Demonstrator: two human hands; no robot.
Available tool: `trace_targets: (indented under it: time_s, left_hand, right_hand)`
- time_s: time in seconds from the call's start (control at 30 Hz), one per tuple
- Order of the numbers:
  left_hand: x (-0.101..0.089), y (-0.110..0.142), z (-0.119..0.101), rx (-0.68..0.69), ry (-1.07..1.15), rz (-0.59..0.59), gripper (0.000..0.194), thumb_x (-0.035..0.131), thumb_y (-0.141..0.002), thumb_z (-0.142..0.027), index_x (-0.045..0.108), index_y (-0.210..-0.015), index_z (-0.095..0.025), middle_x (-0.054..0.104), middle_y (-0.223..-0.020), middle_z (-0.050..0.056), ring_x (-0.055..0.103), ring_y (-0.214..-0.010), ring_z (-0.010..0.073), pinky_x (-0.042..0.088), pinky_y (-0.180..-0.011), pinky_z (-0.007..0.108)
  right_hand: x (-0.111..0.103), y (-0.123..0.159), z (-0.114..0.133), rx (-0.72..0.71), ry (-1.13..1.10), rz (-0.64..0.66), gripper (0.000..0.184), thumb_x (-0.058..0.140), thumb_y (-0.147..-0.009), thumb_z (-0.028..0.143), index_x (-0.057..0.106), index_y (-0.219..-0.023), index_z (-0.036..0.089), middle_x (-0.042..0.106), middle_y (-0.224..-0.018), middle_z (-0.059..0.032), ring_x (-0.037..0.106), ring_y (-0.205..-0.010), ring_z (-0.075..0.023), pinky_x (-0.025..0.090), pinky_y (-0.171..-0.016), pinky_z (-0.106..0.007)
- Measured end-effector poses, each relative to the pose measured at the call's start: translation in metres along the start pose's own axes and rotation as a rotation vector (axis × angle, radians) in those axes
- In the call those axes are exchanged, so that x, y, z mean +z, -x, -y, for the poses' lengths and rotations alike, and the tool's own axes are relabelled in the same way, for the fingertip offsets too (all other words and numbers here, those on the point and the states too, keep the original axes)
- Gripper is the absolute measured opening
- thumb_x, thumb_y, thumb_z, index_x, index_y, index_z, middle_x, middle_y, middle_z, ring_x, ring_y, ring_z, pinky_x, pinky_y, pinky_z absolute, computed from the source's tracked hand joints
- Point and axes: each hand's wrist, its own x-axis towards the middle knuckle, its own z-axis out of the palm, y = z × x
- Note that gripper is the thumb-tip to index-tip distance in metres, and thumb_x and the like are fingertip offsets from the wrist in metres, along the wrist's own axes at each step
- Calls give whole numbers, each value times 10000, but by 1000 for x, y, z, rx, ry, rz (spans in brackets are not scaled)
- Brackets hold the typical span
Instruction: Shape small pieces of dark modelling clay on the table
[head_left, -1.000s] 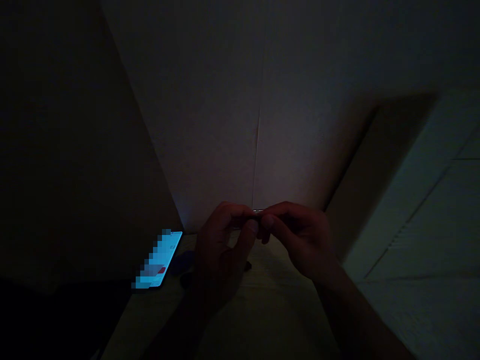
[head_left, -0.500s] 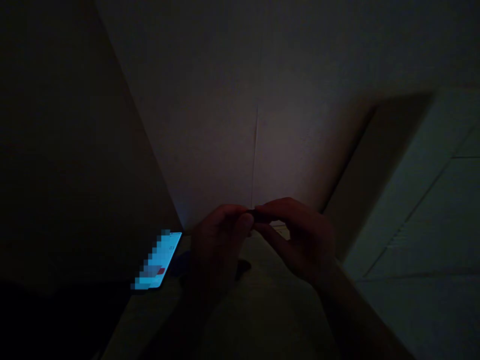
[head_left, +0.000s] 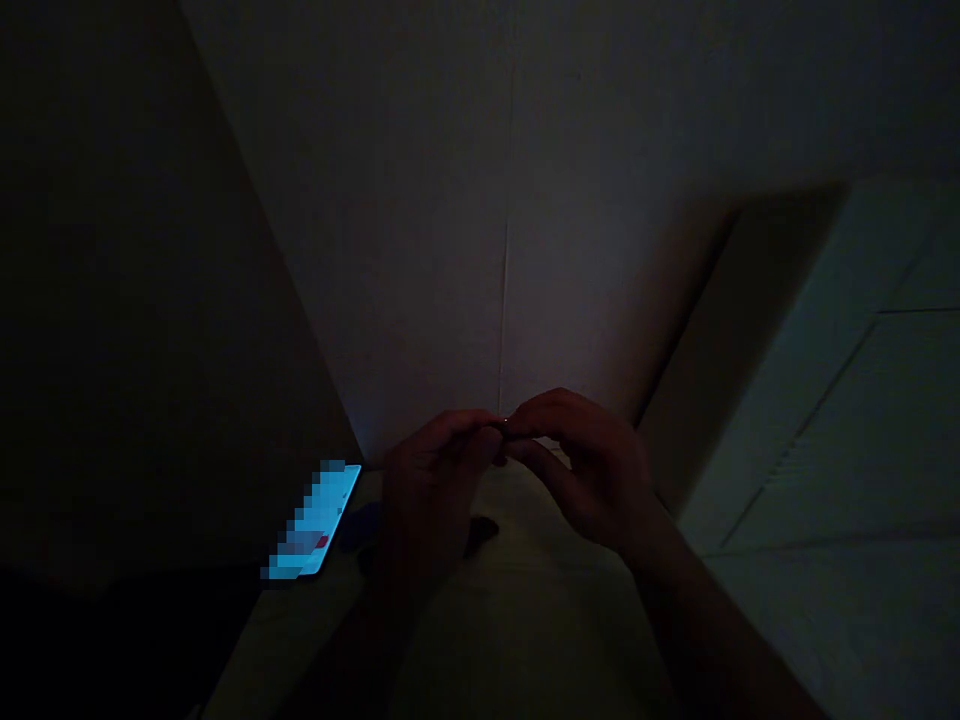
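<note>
Small object [head_left: 504,430] pinched above the tabletop [head_left: 525,640]

It glints, too dark to identify, between the left hand [head_left: 435,485] and right hand [head_left: 592,465], both gripping it with their fingertips. A lit phone [head_left: 321,520] lies to their left, near the wall [head_left: 412,260].

A plain grey wall [head_left: 405,240] with a thin vertical seam [head_left: 503,290] is rising behind the pale wooden tabletop [head_left: 517,630], and a flat, dark brownish surface [head_left: 142,260] is standing left of the tabletop. Right of the tabletop, a pale grooved panel [head_left: 847,440] is standing in dim light.
</note>
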Motion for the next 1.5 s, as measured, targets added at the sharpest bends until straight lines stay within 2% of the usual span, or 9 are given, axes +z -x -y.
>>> trace_targets:
  time_s: [0.1,0.23,0.33,0.5,0.63,0.73,0.83,1.07,1.5]
  left_hand:
    - [-5,-5,6,-20,-8,96,175,702,-922,-347,757,-869,-189,712,-759,17,655,-735,156,529,-700,255]
    - [-11,-5,11,-132,78,284,245,678,-938,-396,712,-850,-170,656,-720,16,608,-715,148,503,-703,261]
    - [-14,5,14,-288,141,366,253,698,-924,-417,708,-883,-167,671,-747,30,610,-693,143,504,-666,258]
    - [-19,38,30,-448,222,200,283,813,-812,-418,710,-885,-165,737,-820,45,672,-690,150,557,-687,285]
    - [-25,63,49,-474,164,59,309,873,-738,-396,723,-863,-158,786,-870,63,739,-807,195,597,-800,335]
    - [-28,73,59,-502,160,-3,417,918,-679,-325,719,-1014,-174,799,-887,51,766,-871,217,597,-827,341]
    - [-29,76,68,-535,164,-5,469,937,-646,-286,718,-1046,-177,793,-833,32,759,-800,193,593,-777,312]
    - [-27,88,88,-505,122,-23,250,911,-667,-259,773,-862,-185,780,-885,38,731,-823,181,589,-748,290]
    - [-25,100,94,-514,93,1,200,886,-704,-232,814,-890,-223,820,-884,6,758,-823,171,593,-761,261]
  right_hand:
    - [0,-1,-5,201,-224,51,68,768,-913,289,788,-908,224,767,-832,-45,722,-789,-181,591,-727,-319]
    - [2,8,-13,491,-597,-65,257,940,-700,313,767,-857,205,782,-738,-18,728,-634,-152,608,-617,-276]
    - [5,21,-14,577,-630,-86,234,965,-641,271,785,-766,192,765,-667,-10,703,-573,-138,597,-565,-255]
    - [19,57,-10,594,-478,-117,123,907,-733,312,852,-825,251,783,-848,-33,726,-750,-150,620,-684,-274]
    - [36,90,-11,563,-462,-84,263,932,-700,298,860,-953,303,765,-951,-45,725,-857,-171,624,-730,-285]
    - [43,107,-12,556,-455,-74,276,933,-705,274,858,-967,319,788,-957,-49,729,-875,-188,623,-786,-321]
    - [46,116,-11,651,-514,-84,238,912,-736,266,857,-961,320,823,-966,-46,750,-879,-198,628,-802,-335]
    - [51,124,-16,1004,-924,-166,267,919,-739,299,833,-992,304,834,-887,-10,761,-771,-137,621,-772,-254]
    - [55,137,-29,1120,-980,-113,194,927,-744,317,818,-895,262,798,-882,10,720,-778,-102,575,-738,-186]
